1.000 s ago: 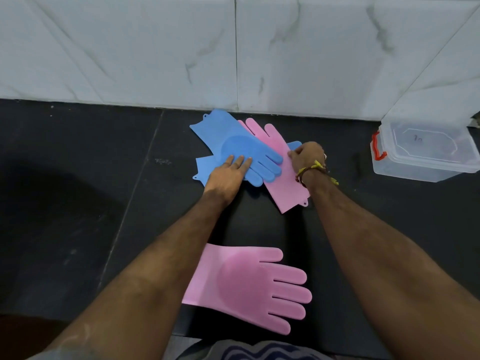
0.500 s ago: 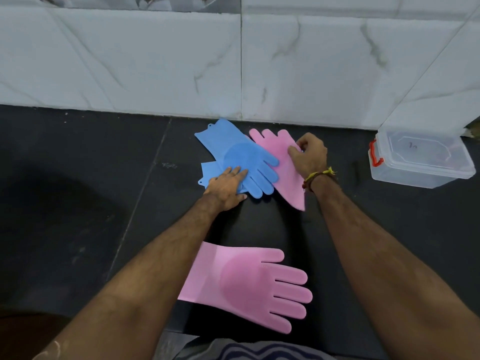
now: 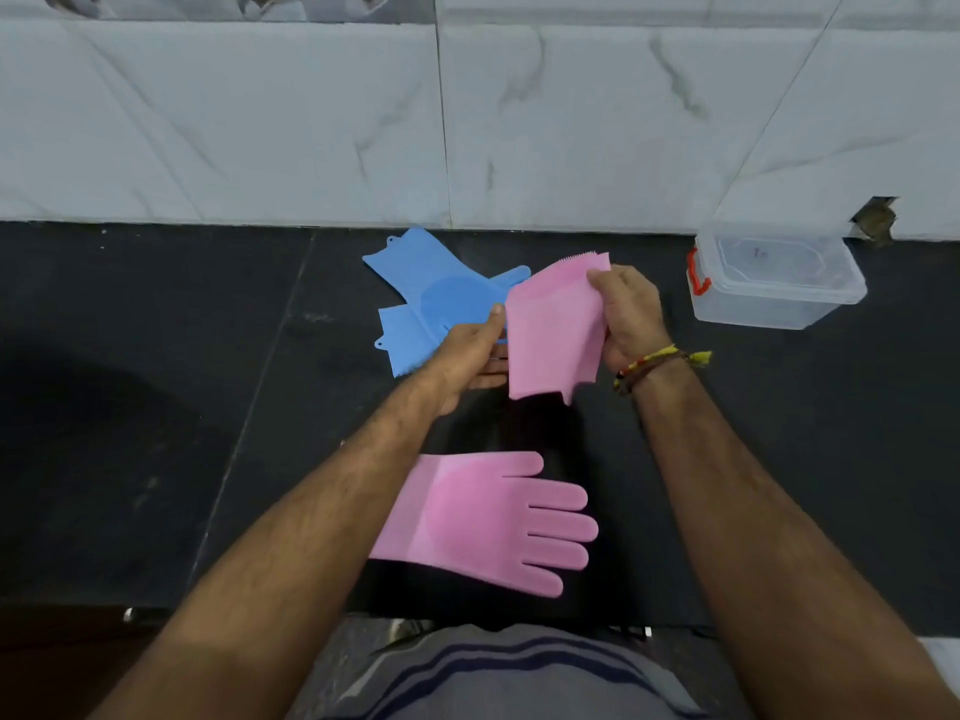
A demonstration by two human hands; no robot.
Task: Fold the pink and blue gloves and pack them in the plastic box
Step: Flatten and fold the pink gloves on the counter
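Both hands hold one pink glove (image 3: 553, 330) lifted off the black counter and doubled over. My left hand (image 3: 475, 350) pinches its left edge, and my right hand (image 3: 631, 314) grips its right side near the top. Two blue gloves (image 3: 415, 298) lie overlapped on the counter behind my left hand, partly hidden by it. A second pink glove (image 3: 483, 517) lies flat near me, fingers pointing right. The clear plastic box (image 3: 774, 283) with a red latch stands at the right by the wall, its lid on.
The black counter (image 3: 156, 407) ends at a white marble-tiled wall (image 3: 311, 122) behind. A broken gap in the tile (image 3: 875, 218) shows just behind the box. The counter's front edge runs close to my body.
The pink glove that lay beside the blue ones has been lifted off the counter by my right hand. My left hand left the blue gloves and took its left edge.
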